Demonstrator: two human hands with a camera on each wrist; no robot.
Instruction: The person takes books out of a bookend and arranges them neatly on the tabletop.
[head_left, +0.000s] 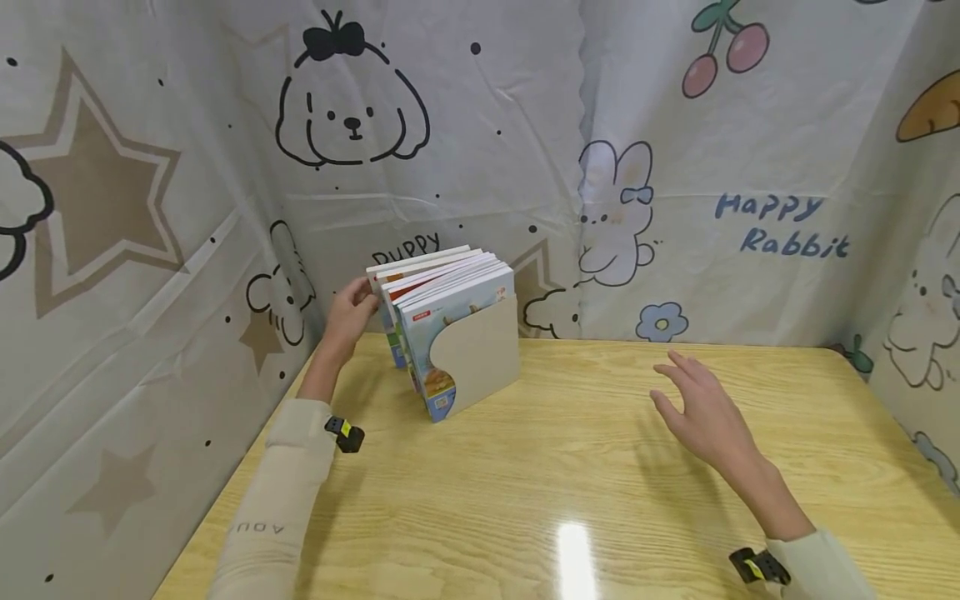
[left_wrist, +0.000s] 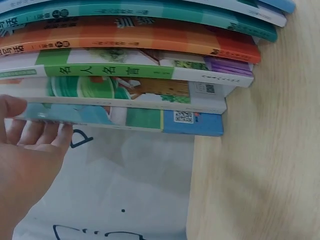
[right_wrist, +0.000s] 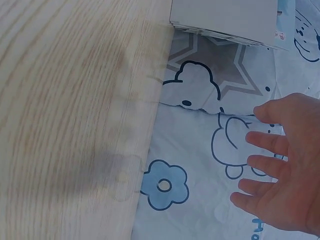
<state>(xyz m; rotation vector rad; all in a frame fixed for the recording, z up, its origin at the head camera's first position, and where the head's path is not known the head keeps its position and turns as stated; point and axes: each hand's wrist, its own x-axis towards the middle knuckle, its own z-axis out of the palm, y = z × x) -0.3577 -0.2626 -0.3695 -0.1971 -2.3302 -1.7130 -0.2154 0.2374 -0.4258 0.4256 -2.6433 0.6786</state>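
Several thin books (head_left: pixel 450 279) stand upright in a cream book holder (head_left: pixel 483 354) at the left rear of the table. My left hand (head_left: pixel 351 312) is at their far left side. In the left wrist view, the thumb and fingers of my left hand (left_wrist: pixel 32 160) pinch the outermost book (left_wrist: pixel 192 122), which has a blue lower end; part of the hand is cut off by the frame edge. My right hand (head_left: pixel 708 408) hangs over the right part of the table with its fingers spread, holding nothing. The right wrist view also shows my right hand (right_wrist: pixel 290 165) with nothing in it.
The wooden table (head_left: pixel 480 492) reaches back to a printed cloth (head_left: pixel 480 142), which hangs behind it and along both sides. In the right wrist view, the holder's pale panel (right_wrist: pixel 225 12) is at the top.
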